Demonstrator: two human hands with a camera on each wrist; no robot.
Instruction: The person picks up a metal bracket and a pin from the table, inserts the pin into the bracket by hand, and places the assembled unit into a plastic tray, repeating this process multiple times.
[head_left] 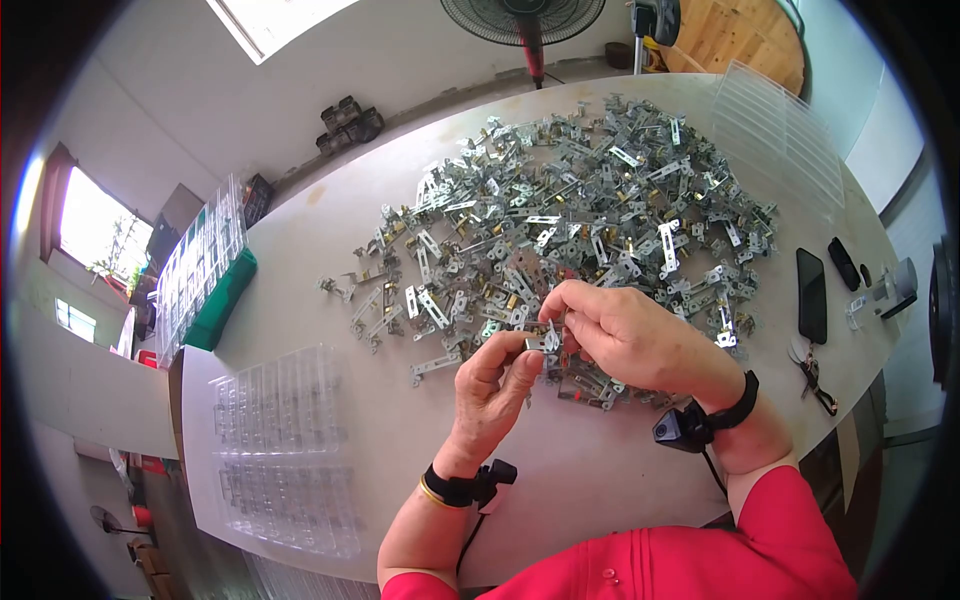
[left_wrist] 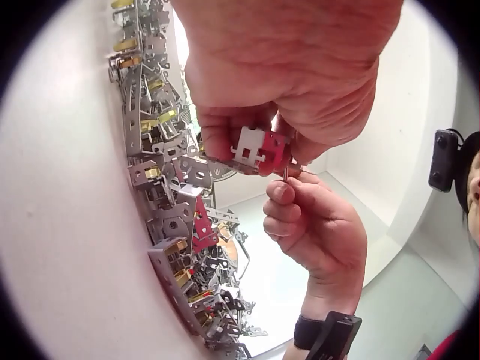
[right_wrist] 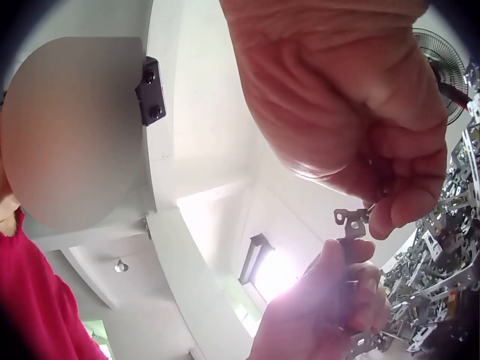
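Note:
The left hand pinches a small metal bracket part between thumb and fingers, in front of the pile of metal parts. In the left wrist view, the held part shows a pale face and a red-tinted side. The right hand meets it from the right, its thumb and forefinger pinching a thin pin-like metal piece at the part's edge. In the right wrist view, a bracket with holes shows between the two hands' fingertips.
Clear divided trays lie at the left, another clear tray at the back right. A green-edged case stands at the far left. A phone and keys lie at the right.

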